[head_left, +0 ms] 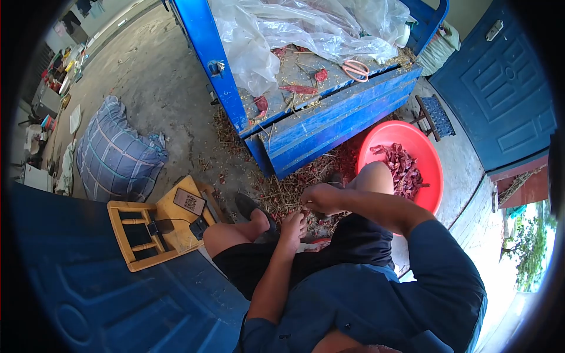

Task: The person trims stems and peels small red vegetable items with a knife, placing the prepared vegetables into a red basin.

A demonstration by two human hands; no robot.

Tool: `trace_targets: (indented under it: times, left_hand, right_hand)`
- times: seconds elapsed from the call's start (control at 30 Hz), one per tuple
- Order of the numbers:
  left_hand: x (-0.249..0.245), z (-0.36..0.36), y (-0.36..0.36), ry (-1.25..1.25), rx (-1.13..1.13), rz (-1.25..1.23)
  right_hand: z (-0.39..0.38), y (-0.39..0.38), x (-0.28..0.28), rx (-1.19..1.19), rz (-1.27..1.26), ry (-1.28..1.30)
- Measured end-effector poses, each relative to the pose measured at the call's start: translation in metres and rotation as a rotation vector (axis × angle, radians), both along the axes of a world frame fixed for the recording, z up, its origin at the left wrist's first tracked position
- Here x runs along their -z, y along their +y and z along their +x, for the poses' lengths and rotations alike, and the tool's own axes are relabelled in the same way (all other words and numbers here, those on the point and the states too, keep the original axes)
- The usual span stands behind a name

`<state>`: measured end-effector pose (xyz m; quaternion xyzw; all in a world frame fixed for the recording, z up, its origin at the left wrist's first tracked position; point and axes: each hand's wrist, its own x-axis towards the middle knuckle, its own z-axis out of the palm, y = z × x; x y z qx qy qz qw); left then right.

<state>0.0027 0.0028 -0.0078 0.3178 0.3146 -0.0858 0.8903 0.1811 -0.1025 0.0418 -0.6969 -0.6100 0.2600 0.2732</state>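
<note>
Head view: the blue cart (329,117) fills the top, the red basin (406,132) of chilli pieces (403,167) sits just beside the knee, and chilli litter (282,194) lies on the floor right under the hands. The right hand (321,199) hovers, grip curled tight, contents hidden. The left hand (292,226) meets it from below, and I cannot tell how its grip stands.
</note>
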Motion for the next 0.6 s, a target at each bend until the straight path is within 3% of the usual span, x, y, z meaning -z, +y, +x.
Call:
trace_targets:
  times: [0.03,0.1,0.2,0.33,0.4,0.43,0.53,0.6]
  left_hand:
    - [-0.004,0.002,-0.001,-0.003,-0.002,0.011]
    - [-0.01,0.005,-0.001,-0.025,0.011,0.018]
    - [-0.024,0.008,0.001,-0.025,0.019,0.051]
    - [-0.031,-0.005,0.01,-0.043,0.019,0.065]
    - [-0.038,-0.004,0.019,-0.051,-0.027,0.053]
    - [-0.04,-0.005,0.025,-0.118,-0.083,-0.006]
    - [-0.04,0.006,0.043,-0.229,-0.16,-0.082]
    - [-0.045,0.013,0.045,-0.243,-0.231,-0.08]
  right_hand:
    - [0.006,0.006,-0.018,-0.005,-0.004,0.008]
    - [0.014,0.018,-0.053,-0.31,-0.218,-0.246]
    - [0.019,0.032,-0.072,-0.511,-0.184,-0.322]
    - [0.012,0.042,-0.077,-0.565,-0.281,-0.236]
    - [0.015,0.043,-0.073,-0.27,-0.108,0.065]
    - [0.01,0.044,-0.067,-0.278,-0.117,0.075]
    - [-0.006,0.049,-0.047,0.339,-0.017,0.826]
    - [-0.023,0.055,-0.021,0.457,0.102,0.963]
